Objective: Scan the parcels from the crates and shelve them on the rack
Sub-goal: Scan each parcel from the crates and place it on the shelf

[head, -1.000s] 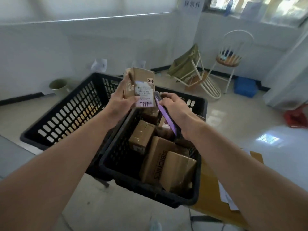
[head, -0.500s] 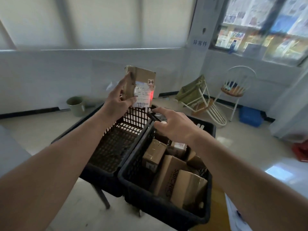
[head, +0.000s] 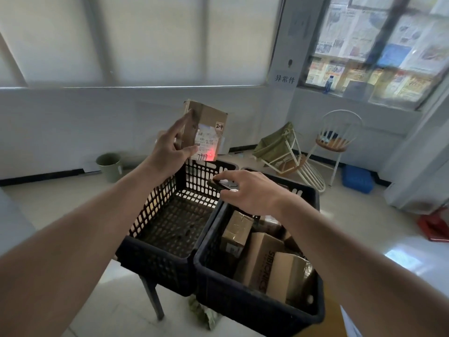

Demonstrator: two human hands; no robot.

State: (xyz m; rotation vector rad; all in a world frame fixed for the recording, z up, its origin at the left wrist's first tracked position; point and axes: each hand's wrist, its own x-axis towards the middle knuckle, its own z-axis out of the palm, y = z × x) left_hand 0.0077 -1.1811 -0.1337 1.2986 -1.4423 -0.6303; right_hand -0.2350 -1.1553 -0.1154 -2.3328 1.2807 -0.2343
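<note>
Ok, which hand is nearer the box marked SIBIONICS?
Right. The right hand holds the scanner just above that box; the left hand holds a parcel higher up.

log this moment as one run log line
step: scanning | left hand: holds parcel up | right hand: aims scanner, red dot on label | right crate: parcels left

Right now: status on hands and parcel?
Left hand grips parcel upright. Right hand holds scanner; red light on label. Nothing between them.
</note>
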